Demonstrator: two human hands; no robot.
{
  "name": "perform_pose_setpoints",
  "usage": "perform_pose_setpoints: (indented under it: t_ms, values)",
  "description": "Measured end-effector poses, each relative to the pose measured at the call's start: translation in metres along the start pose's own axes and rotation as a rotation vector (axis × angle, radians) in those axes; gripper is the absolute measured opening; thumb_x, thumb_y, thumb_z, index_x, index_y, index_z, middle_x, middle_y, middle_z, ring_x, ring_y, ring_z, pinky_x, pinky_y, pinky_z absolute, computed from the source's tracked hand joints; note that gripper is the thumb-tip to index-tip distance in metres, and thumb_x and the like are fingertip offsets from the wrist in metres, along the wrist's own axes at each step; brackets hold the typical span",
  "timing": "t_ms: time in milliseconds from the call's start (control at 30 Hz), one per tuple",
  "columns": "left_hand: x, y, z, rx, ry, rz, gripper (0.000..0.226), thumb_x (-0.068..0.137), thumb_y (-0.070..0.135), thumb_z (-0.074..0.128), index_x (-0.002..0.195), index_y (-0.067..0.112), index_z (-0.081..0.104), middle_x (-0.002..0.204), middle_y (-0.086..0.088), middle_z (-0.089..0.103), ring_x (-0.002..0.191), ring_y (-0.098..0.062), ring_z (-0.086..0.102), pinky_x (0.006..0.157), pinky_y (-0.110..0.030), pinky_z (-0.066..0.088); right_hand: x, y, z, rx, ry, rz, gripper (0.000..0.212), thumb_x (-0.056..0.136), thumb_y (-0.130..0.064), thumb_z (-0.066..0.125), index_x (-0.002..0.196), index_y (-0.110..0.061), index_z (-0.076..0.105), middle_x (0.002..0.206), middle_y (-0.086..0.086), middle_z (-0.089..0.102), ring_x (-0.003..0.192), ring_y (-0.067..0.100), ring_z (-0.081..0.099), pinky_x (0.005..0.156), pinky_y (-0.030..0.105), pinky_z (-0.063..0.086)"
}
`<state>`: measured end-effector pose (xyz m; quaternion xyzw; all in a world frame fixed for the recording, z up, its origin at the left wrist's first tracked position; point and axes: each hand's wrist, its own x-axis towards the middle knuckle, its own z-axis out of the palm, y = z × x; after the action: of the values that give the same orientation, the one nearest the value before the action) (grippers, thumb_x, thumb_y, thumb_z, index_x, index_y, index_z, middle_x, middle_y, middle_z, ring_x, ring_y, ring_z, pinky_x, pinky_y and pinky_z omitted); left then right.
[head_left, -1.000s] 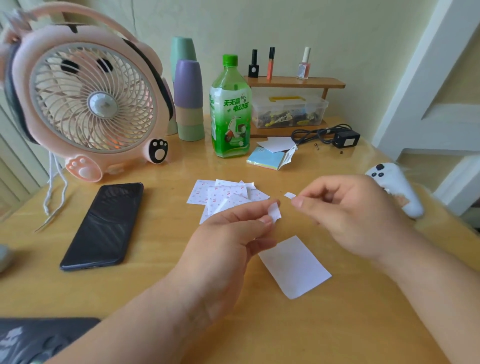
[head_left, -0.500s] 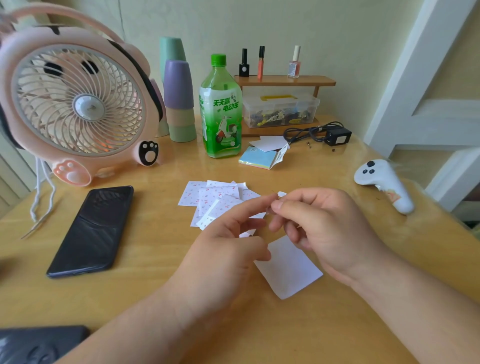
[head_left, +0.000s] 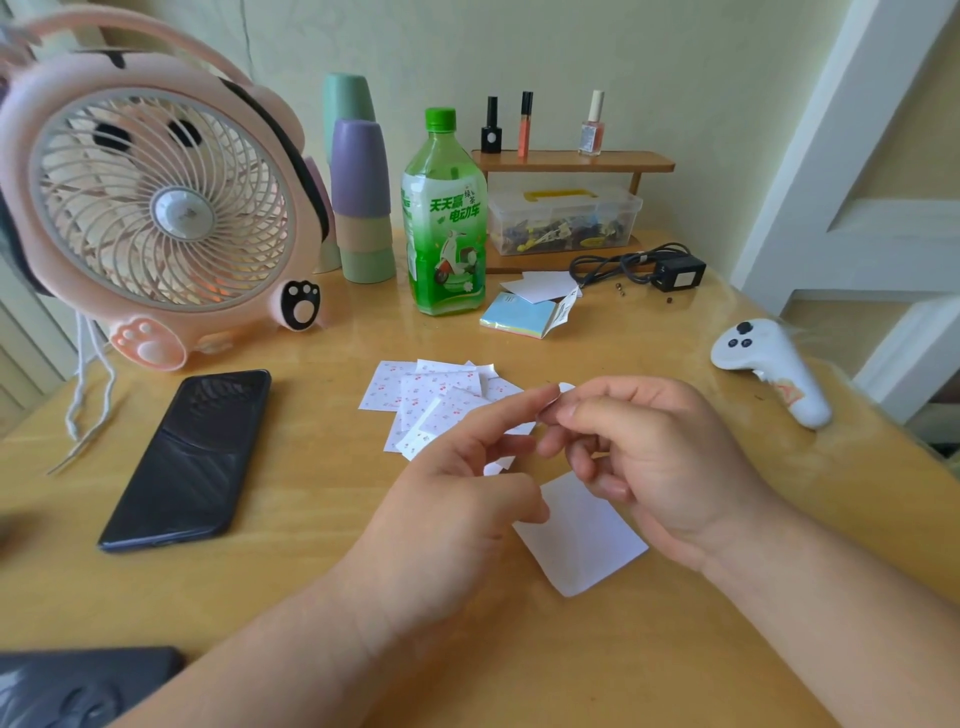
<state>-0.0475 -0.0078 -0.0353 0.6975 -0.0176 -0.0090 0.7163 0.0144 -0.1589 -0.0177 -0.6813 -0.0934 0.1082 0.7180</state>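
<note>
My left hand (head_left: 457, 499) and my right hand (head_left: 660, 457) meet above the middle of the wooden table (head_left: 311, 613). Between their fingertips they pinch a small white paper scrap (head_left: 565, 388); only its tip shows above the fingers. Another bit of white paper (head_left: 498, 464) peeks out under the left fingers. Behind the hands lies a loose pile of white slips with red cherry prints (head_left: 431, 400). A plain white sheet (head_left: 582, 535) lies flat under my right hand.
A pink fan (head_left: 156, 208) stands at the back left, a black phone (head_left: 192, 457) in front of it. Stacked cups (head_left: 361, 202), a green bottle (head_left: 444, 223), sticky notes (head_left: 519, 314), a shelf with nail polish (head_left: 571, 161), a charger (head_left: 675, 273) and a white controller (head_left: 769, 369) ring the workspace.
The hands were apart, each pinching a small white piece; they have come together at the fingertips and stay joined. The view shifted slightly right.
</note>
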Motion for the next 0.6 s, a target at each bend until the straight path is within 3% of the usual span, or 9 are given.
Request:
perform_pose_setpoints:
  t_ms: [100,200,433,500,600]
  values:
    - [0.0009,-0.0005,-0.0006,0.002,0.006,0.001,0.069,0.059,0.007,0.06,0.115,0.045,0.074,0.118,0.013,0.072,0.112,-0.009,0.061,0.109,-0.042,0.045,0.0007,0.0007,0.0001,0.036,-0.016,0.009,0.02,0.089,-0.003,0.062,0.073,-0.003,0.074,0.069,0.018,0.068,0.055,0.019,0.045,0.041,0.021,0.025]
    - [0.0014,0.0,-0.0003,0.016,0.001,0.0,0.069,0.06,0.007,0.06,0.118,0.042,0.073,0.12,0.011,0.071,0.113,-0.011,0.061,0.106,-0.041,0.046,0.0006,0.0003,0.0001,0.051,-0.042,0.012,0.018,0.082,-0.019,0.068,0.075,-0.004,0.076,0.071,0.02,0.068,0.055,0.019,0.048,0.041,0.023,0.024]
    - [0.0011,0.0006,0.0014,-0.038,0.024,-0.008,0.068,0.059,0.006,0.061,0.115,0.043,0.075,0.114,0.009,0.072,0.111,-0.009,0.062,0.107,-0.039,0.045,-0.0005,0.0015,0.0007,0.047,-0.015,0.019,0.021,0.092,-0.002,0.059,0.075,-0.001,0.07,0.069,0.017,0.067,0.055,0.018,0.046,0.04,0.021,0.026]
    - [0.0014,0.002,0.0018,-0.126,0.001,-0.035,0.066,0.06,0.003,0.06,0.115,0.036,0.076,0.111,0.003,0.074,0.11,-0.011,0.065,0.106,-0.038,0.045,0.0002,0.001,0.0008,0.035,-0.019,0.018,0.018,0.091,-0.001,0.059,0.076,0.002,0.068,0.067,0.016,0.065,0.055,0.018,0.046,0.04,0.021,0.026]
    - [0.0026,0.0055,0.0003,-0.399,-0.04,-0.141,0.061,0.059,-0.003,0.056,0.113,0.016,0.079,0.111,-0.007,0.071,0.107,-0.018,0.068,0.09,-0.033,0.048,0.0017,0.0027,0.0006,-0.017,-0.017,-0.004,0.012,0.081,-0.004,0.065,0.071,0.002,0.064,0.061,0.014,0.06,0.053,0.018,0.043,0.039,0.02,0.025]
